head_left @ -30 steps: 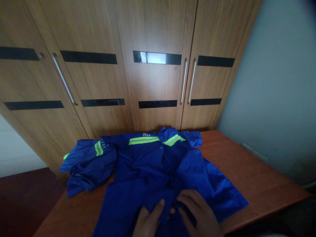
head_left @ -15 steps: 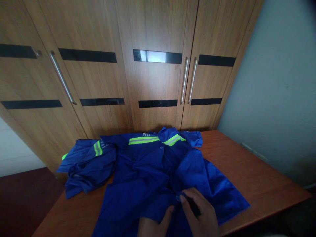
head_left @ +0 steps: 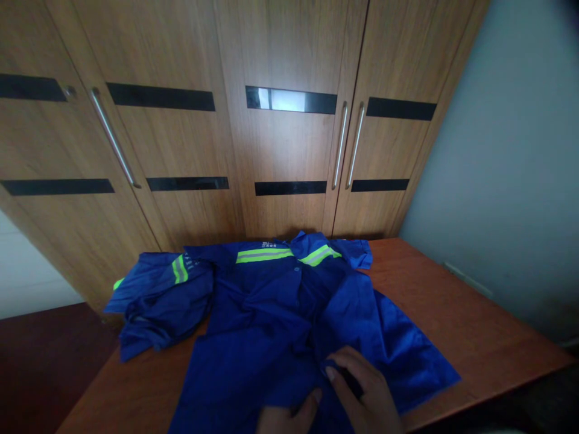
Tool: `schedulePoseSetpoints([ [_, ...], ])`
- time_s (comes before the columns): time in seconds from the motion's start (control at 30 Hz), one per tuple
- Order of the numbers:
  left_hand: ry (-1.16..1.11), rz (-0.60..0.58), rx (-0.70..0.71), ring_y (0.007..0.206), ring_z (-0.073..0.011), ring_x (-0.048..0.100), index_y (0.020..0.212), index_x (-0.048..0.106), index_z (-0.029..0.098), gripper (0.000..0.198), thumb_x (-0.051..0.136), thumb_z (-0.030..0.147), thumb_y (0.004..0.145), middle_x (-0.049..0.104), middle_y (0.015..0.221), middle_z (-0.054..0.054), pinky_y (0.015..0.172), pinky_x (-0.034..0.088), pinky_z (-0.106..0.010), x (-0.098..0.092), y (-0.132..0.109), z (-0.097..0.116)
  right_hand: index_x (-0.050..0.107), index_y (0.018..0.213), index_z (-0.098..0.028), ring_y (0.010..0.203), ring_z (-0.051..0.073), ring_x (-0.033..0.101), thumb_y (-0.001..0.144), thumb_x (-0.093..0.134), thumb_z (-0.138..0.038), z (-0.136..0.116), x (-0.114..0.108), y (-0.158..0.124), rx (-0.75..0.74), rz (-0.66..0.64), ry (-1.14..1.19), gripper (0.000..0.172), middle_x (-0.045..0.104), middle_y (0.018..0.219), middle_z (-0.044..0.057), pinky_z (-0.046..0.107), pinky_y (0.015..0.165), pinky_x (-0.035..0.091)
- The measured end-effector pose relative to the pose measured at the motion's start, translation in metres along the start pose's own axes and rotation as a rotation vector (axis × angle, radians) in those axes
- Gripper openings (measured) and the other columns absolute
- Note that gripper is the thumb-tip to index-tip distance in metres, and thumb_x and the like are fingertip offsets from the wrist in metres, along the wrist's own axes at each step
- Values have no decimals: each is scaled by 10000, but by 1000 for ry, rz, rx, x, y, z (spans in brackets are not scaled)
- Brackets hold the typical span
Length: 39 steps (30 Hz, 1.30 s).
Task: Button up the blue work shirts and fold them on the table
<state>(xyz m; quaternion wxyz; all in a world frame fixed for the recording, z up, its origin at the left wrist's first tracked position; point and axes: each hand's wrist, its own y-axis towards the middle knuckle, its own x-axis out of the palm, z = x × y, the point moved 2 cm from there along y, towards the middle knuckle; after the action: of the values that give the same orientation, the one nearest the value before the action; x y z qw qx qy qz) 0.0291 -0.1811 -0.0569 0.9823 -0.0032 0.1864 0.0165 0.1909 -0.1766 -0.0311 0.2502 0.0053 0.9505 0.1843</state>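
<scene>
A blue work shirt [head_left: 257, 319] with a yellow-green and grey reflective band across its chest lies spread out, collar toward the cabinet. My right hand [head_left: 364, 392] is closed in a pinch on the edge of its front opening, low on the shirt. At the bottom of the view my left hand [head_left: 289, 417] holds the cloth just left of that edge, its thumb on top and its other fingers hidden. A small button [head_left: 297, 269] shows near the collar. The gap between my hands is dark, so no button there is clear.
A second blue garment [head_left: 167, 307] with a reflective stripe lies bunched at the left on the reddish-brown wooden tabletop [head_left: 434, 307]. Behind stands a wooden cabinet [head_left: 289, 144] with long metal handles. A pale wall [head_left: 506, 157] rises on the right.
My left hand has shifted slightly down and right, showing less at the bottom edge. My right hand stays at the shirt's front edge, its fingertips slightly changed. The shirt lies nearly as before.
</scene>
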Motion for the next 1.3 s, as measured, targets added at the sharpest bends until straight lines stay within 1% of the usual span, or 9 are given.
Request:
schedulePoseSetpoints([
  [0.13, 20, 34, 34, 1129, -303, 592, 926, 727, 224, 258, 619, 353, 730, 749, 898, -74, 1106, 315, -453, 4, 7, -6, 656, 902, -227, 878, 160, 649, 916, 491, -319, -3, -2, 0, 26, -21, 56, 189, 663, 867, 29, 188, 768, 498],
  [0.3, -39, 1, 19, 1101, -298, 603, 901, 722, 210, 271, 588, 390, 750, 744, 833, -78, 1102, 315, -439, 10, 9, -5, 612, 850, -216, 815, 149, 635, 932, 441, -288, -3, 1, 2, 9, -125, 60, 203, 637, 837, 22, 202, 740, 491],
  [0.43, -73, -23, -8, 1065, -300, 610, 875, 715, 204, 274, 598, 411, 740, 737, 826, -81, 1094, 307, -438, 9, 7, 3, 606, 877, -220, 833, 145, 638, 936, 441, -275, 3, 1, 2, -8, -102, -7, 184, 636, 838, 19, 200, 759, 492],
  [0.6, -195, -158, -106, 839, -250, 651, 857, 698, 171, 299, 587, 431, 762, 727, 847, -75, 851, 482, -348, 6, 4, 10, 617, 927, -230, 848, 144, 646, 919, 466, -221, 5, 1, 1, -115, -45, -101, 151, 663, 888, 26, 208, 775, 502],
  [0.67, -234, -220, -127, 797, -226, 635, 809, 687, 161, 278, 593, 418, 761, 712, 806, -62, 769, 486, -311, 4, 4, 11, 621, 935, -232, 853, 149, 646, 911, 475, -200, 5, 0, 2, -157, -11, -133, 151, 670, 891, 27, 220, 784, 507],
  [0.83, -308, -351, -148, 760, -202, 614, 672, 652, 166, 195, 625, 353, 721, 675, 711, -42, 766, 468, -307, -1, 7, 13, 624, 940, -230, 844, 152, 647, 908, 490, -194, 4, -2, 5, -186, 21, -166, 143, 671, 892, 30, 230, 773, 518],
  [0.97, -310, -315, -166, 708, -190, 608, 597, 635, 174, 240, 599, 372, 727, 662, 655, -40, 721, 471, -295, -1, 9, 14, 621, 906, -231, 816, 143, 652, 896, 507, -175, 6, -2, 6, -162, -14, -168, 127, 670, 860, 17, 212, 741, 523],
  [1.1, -365, -242, -175, 639, -181, 606, 663, 673, 155, 217, 601, 356, 701, 679, 648, -53, 657, 467, -290, 8, 9, 9, 618, 933, -238, 810, 133, 654, 892, 506, -153, 7, 0, 4, -203, -20, -187, 147, 668, 860, 8, 198, 732, 527],
  [1.3, -378, -97, -192, 610, -182, 588, 655, 657, 157, 231, 624, 385, 669, 663, 626, -45, 627, 451, -289, 13, 9, 5, 596, 1014, -224, 839, 156, 646, 887, 527, -175, -6, -8, -3, -324, 150, -265, 153, 658, 899, 39, 235, 750, 535],
])
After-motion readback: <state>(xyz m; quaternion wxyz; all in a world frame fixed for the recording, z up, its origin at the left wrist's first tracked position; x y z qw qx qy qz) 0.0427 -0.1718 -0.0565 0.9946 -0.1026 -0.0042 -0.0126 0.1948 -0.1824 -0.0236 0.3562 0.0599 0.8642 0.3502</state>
